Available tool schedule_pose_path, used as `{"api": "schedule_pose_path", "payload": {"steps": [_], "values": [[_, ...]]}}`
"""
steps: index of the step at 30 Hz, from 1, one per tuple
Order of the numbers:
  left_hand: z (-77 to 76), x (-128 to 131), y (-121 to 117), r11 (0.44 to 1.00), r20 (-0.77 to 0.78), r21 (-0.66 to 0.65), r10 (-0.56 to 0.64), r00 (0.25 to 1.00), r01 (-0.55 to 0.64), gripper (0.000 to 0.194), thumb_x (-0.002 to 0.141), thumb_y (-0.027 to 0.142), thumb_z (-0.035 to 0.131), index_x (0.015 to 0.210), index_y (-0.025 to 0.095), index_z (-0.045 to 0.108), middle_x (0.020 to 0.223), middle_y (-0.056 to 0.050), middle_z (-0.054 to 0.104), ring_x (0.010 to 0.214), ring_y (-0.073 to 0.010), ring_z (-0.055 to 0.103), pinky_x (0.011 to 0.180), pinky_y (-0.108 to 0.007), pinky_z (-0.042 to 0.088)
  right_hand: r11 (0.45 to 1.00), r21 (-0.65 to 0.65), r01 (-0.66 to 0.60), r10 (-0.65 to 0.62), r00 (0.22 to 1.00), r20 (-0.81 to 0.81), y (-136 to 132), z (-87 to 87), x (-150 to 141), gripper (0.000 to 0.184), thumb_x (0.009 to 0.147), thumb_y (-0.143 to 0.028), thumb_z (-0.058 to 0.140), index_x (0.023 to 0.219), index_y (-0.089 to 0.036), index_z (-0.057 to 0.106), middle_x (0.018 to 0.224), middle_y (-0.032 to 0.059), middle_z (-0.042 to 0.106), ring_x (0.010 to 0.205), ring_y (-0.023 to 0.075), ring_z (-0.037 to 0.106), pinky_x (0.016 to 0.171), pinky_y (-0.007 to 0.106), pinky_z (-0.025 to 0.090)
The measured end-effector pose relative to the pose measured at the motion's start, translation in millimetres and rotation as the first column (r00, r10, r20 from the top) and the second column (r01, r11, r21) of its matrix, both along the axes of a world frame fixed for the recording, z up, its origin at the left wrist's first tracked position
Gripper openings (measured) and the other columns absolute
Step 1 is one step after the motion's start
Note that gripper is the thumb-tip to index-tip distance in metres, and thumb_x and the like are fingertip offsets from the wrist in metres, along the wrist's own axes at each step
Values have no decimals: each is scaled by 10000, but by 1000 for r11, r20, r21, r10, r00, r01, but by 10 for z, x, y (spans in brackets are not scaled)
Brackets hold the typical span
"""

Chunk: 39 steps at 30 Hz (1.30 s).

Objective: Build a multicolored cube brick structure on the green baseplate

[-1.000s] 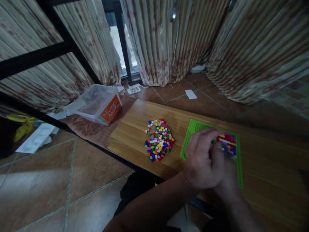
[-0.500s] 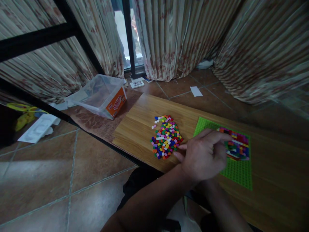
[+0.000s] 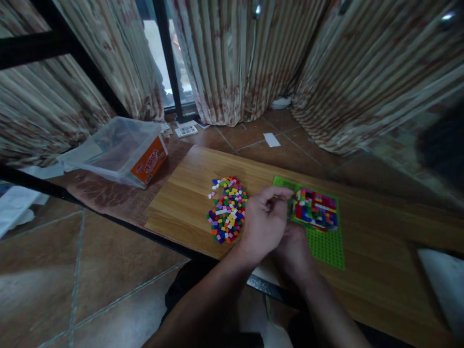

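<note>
My left hand [image 3: 266, 220] is closed, its thumb and bent forefinger brought together just left of the brick build. Whatever lies between those fingertips is too small to make out. Behind and below it is my right hand [image 3: 295, 244], its fingers mostly hidden by the left one. The multicoloured brick build [image 3: 317, 210] rises in layers from a green baseplate [image 3: 328, 249]. To the left of my hands, a pile of small loose toy bricks [image 3: 228, 210] in many colours is spread on the wooden tabletop [image 3: 177, 193].
A clear plastic bin [image 3: 119, 150] with an orange label stands beyond the table's left end. White paper [image 3: 271, 140] lies on the tiled floor near striped curtains [image 3: 232, 63]. A pale object [image 3: 445, 280] shows at the right edge.
The view has swung right, so everything sits further left in the picture. My right hand's fingertips have drawn back from the brick pile. My left hand's fingers have curled in beside the build.
</note>
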<state>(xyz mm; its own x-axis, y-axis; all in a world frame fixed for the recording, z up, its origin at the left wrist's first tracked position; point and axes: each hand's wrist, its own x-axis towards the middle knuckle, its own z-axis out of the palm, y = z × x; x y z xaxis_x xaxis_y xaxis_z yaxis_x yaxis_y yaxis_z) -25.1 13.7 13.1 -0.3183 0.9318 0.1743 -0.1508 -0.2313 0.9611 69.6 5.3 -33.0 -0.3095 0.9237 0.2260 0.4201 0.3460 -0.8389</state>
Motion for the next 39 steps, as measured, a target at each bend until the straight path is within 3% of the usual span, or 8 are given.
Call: {"api": "schedule_pose_path", "payload": {"steps": [2, 6, 11, 15, 19, 26, 33, 39], "values": [[-16, -23, 31, 999, 55, -30, -11, 998, 13, 145, 823, 137, 559, 830, 171, 700, 773, -3, 684, 648, -96, 593, 628, -216, 497, 998, -9, 58, -58, 998, -26, 36, 130, 122, 119, 812, -230, 593, 840, -205, 706, 784, 18, 718, 676, 153, 655, 632, 266, 519], [-36, -23, 69, 994, 99, -93, -42, 994, 51, 132, 798, 133, 568, 799, 158, 698, 763, -3, 677, 644, -94, 585, 602, -204, 478, 954, 40, 298, -294, 951, -93, 161, 260, 460, 142, 823, -339, 670, 894, -238, 739, 928, 29, 742, 857, 185, 688, 806, 340, 541], [-100, 50, 67, 965, -51, -212, -169, 984, 155, 154, 833, 188, 560, 849, 156, 710, 703, 8, 656, 613, -99, 559, 589, -212, 456, 898, 106, 427, -426, 904, -29, 277, 280, 864, 195, 840, -373, 650, 929, -239, 760, 993, 53, 735, 893, 216, 689, 831, 393, 544], [-108, 130, 40, 924, -315, -317, -316, 895, 214, 206, 874, 216, 529, 937, 172, 720, 743, -4, 685, 632, -122, 595, 619, -239, 489, 910, 196, 364, -384, 920, 74, 309, 270, 947, 202, 866, -355, 610, 937, -241, 760, 1010, 60, 739, 902, 225, 691, 846, 412, 546], [-81, 208, 26, 915, -525, -361, -358, 772, 179, 239, 875, 180, 523, 1031, 170, 703, 883, -45, 730, 727, -154, 651, 737, -296, 542, 908, 294, 297, -356, 919, 172, 348, 230, 919, 209, 878, -321, 590, 990, -243, 749, 991, 62, 750, 916, 237, 685, 864, 435, 540], [-84, 264, 39, 909, -583, -381, -380, 718, 171, 305, 872, 157, 527, 1139, 173, 673, 1057, -78, 739, 853, -185, 688, 855, -347, 559, 889, 422, 178, -308, 915, 262, 396, 193, 939, 250, 893, -266, 580, 1098, -258, 724, 982, 48, 751, 911, 231, 669, 835, 422, 544], [-144, 292, 0, 934, -633, -293, -350, 690, 204, 368, 875, 150, 508, 1221, 181, 630, 1132, -75, 718, 937, -186, 682, 879, -336, 562, 889, 439, 127, -286, 905, 316, 386, 258, 922, 282, 898, -233, 536, 1106, -275, 722, 907, 39, 746, 859, 228, 661, 773, 402, 547], [-188, 309, -36, 949, -803, -239, -313, 507, 206, 395, 896, 179, 477, 1271, 215, 598, 1086, -75, 689, 892, -205, 668, 836, -348, 565, 889, 449, 87, -259, 905, 338, 410, 292, 910, 315, 897, -224, 500, 1110, -295, 721, 910, 36, 742, 871, 232, 665, 775, 400, 548]]}}
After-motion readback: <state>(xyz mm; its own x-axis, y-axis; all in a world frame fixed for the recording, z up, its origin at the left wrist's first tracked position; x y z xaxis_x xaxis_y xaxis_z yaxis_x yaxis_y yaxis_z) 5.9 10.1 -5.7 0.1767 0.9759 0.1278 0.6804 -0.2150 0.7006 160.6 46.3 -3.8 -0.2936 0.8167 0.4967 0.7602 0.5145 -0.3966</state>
